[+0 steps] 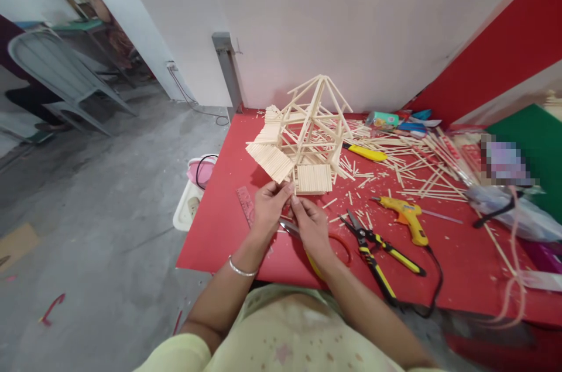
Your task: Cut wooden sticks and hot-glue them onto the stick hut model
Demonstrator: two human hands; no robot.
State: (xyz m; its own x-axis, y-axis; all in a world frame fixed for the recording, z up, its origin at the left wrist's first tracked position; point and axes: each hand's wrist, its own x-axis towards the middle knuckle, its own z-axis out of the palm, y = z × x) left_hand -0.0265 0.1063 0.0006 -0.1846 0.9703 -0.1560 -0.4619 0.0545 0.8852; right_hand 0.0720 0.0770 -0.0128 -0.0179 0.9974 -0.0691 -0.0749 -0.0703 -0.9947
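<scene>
A small model house built of thin wooden sticks stands on the red tabletop, with an open roof frame and slatted panels. At its near edge, my left hand is closed in a pinch, just below a slanted slatted panel; what it grips is too small to make out. Close beside it, my right hand pinches a short wooden stick near the corner of the front slatted panel. Scissors with orange-red handles lie partly hidden beneath my right hand and wrist.
To the right lie yellow-black pliers, a yellow glue gun with its cord, and a yellow utility knife. Loose sticks spread behind them. A pink ruler is at left. White boards stand behind the red table.
</scene>
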